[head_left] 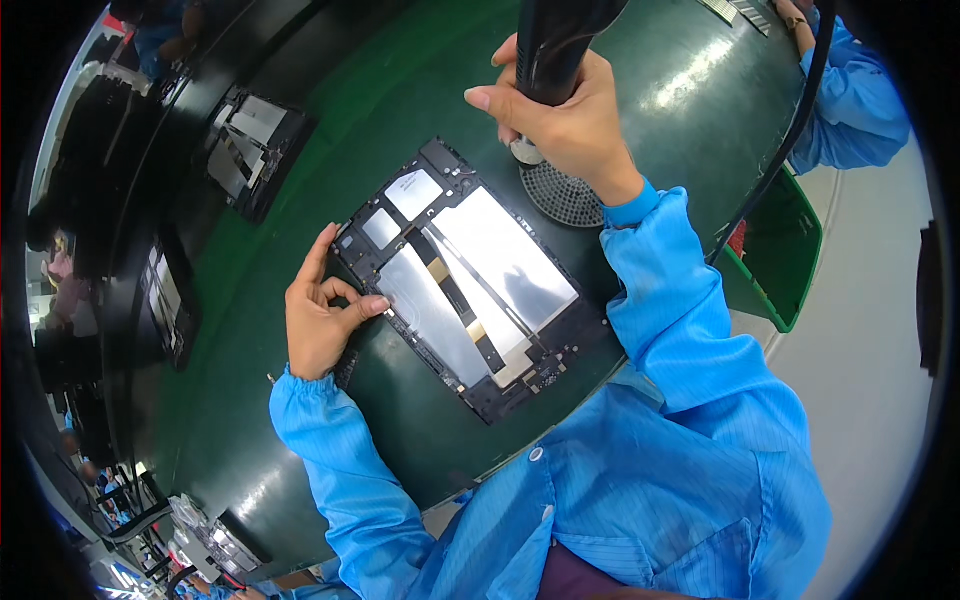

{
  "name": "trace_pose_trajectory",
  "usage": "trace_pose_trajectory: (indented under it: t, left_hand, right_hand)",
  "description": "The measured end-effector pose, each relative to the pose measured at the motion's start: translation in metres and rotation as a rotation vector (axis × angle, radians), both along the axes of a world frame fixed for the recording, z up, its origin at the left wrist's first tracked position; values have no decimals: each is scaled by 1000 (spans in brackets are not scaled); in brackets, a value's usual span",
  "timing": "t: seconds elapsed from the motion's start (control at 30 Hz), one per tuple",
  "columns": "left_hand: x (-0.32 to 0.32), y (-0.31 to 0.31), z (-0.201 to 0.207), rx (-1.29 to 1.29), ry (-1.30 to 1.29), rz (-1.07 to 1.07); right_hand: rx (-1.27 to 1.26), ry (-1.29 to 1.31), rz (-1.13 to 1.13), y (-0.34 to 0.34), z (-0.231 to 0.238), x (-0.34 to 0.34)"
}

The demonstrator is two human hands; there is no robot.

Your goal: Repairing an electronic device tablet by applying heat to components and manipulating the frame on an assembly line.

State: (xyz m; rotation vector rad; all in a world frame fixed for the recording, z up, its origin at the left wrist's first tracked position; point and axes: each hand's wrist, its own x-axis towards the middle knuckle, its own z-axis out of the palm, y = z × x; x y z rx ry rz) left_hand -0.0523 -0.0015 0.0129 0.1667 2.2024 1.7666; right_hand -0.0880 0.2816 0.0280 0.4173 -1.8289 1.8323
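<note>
An opened tablet (pixel 465 285) lies on the green table in front of me, its inside facing up, with silver battery plates and black circuit parts showing. My left hand (pixel 322 315) grips its left edge, the thumb on the frame and the index finger reaching toward the far left corner. Beyond the tablet's right side, my right hand (pixel 565 125) is wrapped around a thick black handheld tool (pixel 560 50). The tool's upper part runs out of the picture, so its kind is unclear. Under that wrist sits a round grey tray (pixel 560 195) with many small holes.
More opened tablets (pixel 255 150) lie on the black strip along the left. A green bin (pixel 780 260) stands right of the table, and a black cable (pixel 800 120) hangs beside it. Another person's blue sleeve (pixel 855 100) shows at the upper right.
</note>
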Motion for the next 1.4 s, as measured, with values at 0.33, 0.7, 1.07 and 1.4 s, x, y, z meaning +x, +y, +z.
trace_pose_trajectory:
  t: [0.33, 0.7, 1.07, 1.4]
  left_hand:
    - [1, -13, -5, -88, 53, -9]
    - [-4, -24, -18, 71, 105, -92]
    - [1, -28, -14, 14, 105, -94]
    - [-1, -29, -13, -9, 82, -97]
  right_hand:
    - [-149, 128, 80, -19, 40, 22]
    - [-67, 83, 478, -116, 45, 34]
    - [-13, 24, 484, -131, 20, 26]
    - [-48, 72, 509, -129, 13, 21]
